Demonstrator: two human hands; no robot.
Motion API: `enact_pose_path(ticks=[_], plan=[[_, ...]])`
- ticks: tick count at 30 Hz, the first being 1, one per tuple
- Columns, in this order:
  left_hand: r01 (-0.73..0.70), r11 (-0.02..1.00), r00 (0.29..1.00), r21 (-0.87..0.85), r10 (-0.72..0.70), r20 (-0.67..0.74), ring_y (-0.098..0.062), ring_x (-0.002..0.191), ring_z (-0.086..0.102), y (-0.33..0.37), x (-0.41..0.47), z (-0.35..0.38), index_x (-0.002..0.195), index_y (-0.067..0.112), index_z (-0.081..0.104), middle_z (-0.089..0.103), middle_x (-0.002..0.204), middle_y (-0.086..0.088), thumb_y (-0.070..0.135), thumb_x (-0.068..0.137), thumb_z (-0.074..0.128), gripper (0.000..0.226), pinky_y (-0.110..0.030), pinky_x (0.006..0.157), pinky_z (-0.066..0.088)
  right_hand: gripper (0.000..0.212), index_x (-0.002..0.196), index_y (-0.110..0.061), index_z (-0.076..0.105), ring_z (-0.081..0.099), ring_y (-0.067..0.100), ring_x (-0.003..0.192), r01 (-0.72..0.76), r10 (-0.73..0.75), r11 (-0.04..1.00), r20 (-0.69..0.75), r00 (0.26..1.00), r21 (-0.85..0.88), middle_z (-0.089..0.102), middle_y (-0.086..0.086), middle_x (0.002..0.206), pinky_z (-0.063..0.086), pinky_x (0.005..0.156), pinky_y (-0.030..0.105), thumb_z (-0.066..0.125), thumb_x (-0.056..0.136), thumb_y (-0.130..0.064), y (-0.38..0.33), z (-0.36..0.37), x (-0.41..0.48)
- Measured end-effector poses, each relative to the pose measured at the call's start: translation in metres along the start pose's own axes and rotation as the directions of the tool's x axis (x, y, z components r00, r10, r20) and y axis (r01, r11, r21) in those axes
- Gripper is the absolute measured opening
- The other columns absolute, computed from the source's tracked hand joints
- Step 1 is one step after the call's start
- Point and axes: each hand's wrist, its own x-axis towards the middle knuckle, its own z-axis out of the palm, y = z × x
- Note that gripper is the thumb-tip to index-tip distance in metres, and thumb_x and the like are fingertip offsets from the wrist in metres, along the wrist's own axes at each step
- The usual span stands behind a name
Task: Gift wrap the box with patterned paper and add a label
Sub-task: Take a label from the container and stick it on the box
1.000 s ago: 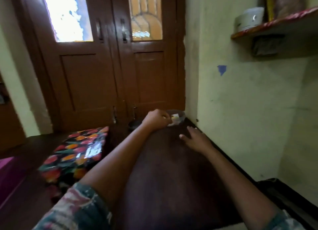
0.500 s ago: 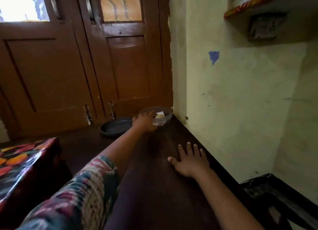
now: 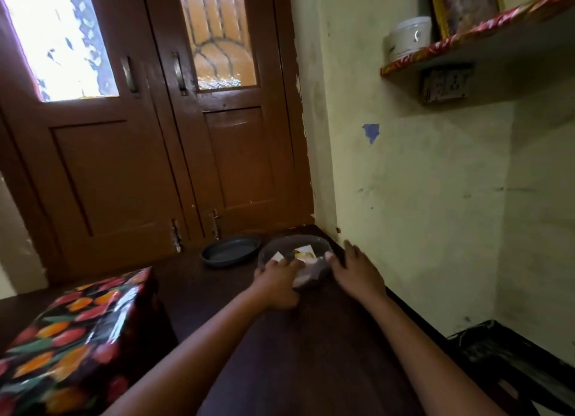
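My left grip [image 3: 277, 283] clamps the near rim of the clear tub [image 3: 311, 239], right grip [image 3: 357, 272] spread loose against its side to steady it (label slips [image 3: 303, 250] inside, I'd guess).

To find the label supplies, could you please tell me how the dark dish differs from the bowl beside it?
The dish is dark, opaque and empty; the bowl is see-through and holds paper slips. The left hand grips the bowl and the right hand touches it; the dish lies untouched. Both are round.
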Motion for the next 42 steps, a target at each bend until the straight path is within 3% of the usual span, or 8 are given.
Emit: enact_pose_path(ticks=[4,7,10,14,22,25,29,42], plan=[[-0.115,0.993,0.992,-0.003,0.115,0.045,-0.026,0.138,0.021,0.010,-0.069,0.003,0.147,0.026,0.018,0.026,0.150,-0.003,0.022,0.086,0.055,0.071,-0.051,0.112,0.020,0.063,0.147,-0.013,0.018,0.020,0.024,0.141,0.000,-0.012,0.978,0.055,0.998,0.208,0.019,0.009,0.154,0.018,0.113,0.037,0.036,0.096,-0.045,-0.011,-0.011,-0.029],[-0.199,0.973,0.980,-0.113,0.201,0.008,-0.022,0.125,0.043,0.003,-0.098,0.000,0.140,0.029,0.035,0.044,0.138,-0.001,0.018,0.085,0.057,0.060,-0.045,0.104,0.037,0.059,0.148,-0.013,0.019,0.016,0.022,0.143,0.046,-0.068,0.985,0.128,0.989,0.167,0.013,0.008,0.156,0.016,0.115,0.033,0.043,0.095,-0.024,-0.012,-0.012,-0.057],[-0.145,0.955,0.978,-0.259,0.099,-0.183,-0.014,0.112,0.055,-0.009,-0.106,-0.011,0.130,0.026,0.050,0.055,0.127,0.005,0.013,0.086,0.058,0.047,-0.027,0.094,0.045,0.057,0.148,-0.013,0.020,0.014,0.021,0.143,0.044,-0.068,0.988,0.159,0.985,0.145,0.007,0.004,0.157,0.016,0.114,0.033,0.041,0.095,-0.017,-0.014,-0.012,-0.077],[-0.067,0.919,0.932,-0.389,-0.082,-0.354,-0.013,0.100,0.061,-0.017,-0.101,-0.025,0.111,0.014,0.065,0.066,0.112,-0.002,0.010,0.090,0.054,0.024,-0.021,0.083,0.045,0.058,0.148,-0.012,0.018,0.015,0.020,0.143,0.028,-0.049,0.982,0.109,0.993,0.187,0.008,0.003,0.157,0.017,0.114,0.033,0.042,0.096,-0.018,-0.017,-0.012,-0.086],[-0.026,0.955,0.951,-0.296,-0.068,-0.301,-0.011,0.093,0.062,-0.011,-0.068,-0.006,0.101,0.013,0.069,0.067,0.106,-0.003,0.005,0.086,0.059,0.019,-0.026,0.082,0.053,0.059,0.149,-0.016,0.016,0.018,0.019,0.142,0.079,-0.077,0.924,-0.021,0.997,0.374,0.013,0.002,0.156,0.019,0.113,0.033,0.041,0.097,-0.029,-0.001,0.008,-0.092],[-0.070,0.979,0.989,-0.193,0.044,-0.139,-0.011,0.096,0.061,-0.007,-0.057,-0.002,0.100,0.017,0.070,0.066,0.108,0.001,0.016,0.085,0.063,0.016,-0.029,0.087,0.052,0.060,0.149,-0.018,0.014,0.018,0.019,0.142,0.091,-0.091,0.928,-0.016,0.996,0.361,0.012,0.001,0.156,0.021,0.112,0.032,0.041,0.097,-0.031,0.003,0.009,-0.089],[-0.003,0.989,0.999,-0.146,-0.002,-0.033,-0.012,0.097,0.058,-0.003,-0.047,0.000,0.093,0.025,0.067,0.062,0.101,0.005,0.023,0.084,0.064,0.010,-0.033,0.089,0.051,0.060,0.149,-0.019,0.013,0.018,0.018,0.142,0.093,-0.093,0.938,-0.017,0.996,0.333,0.012,0.000,0.156,0.022,0.111,0.032,0.039,0.097,-0.035,0.005,0.011,-0.087],[-0.050,0.831,0.945,-0.555,-0.140,-0.295,-0.005,0.091,0.057,-0.004,-0.056,-0.017,0.087,0.010,0.071,0.066,0.094,0.003,0.008,0.083,0.066,0.007,-0.019,0.079,0.044,0.054,0.144,-0.018,0.030,0.020,0.017,0.141,0.112,-0.093,0.935,-0.071,0.993,0.337,0.021,0.002,0.154,0.020,0.112,0.033,0.037,0.096,-0.043,-0.001,0.006,-0.092]])
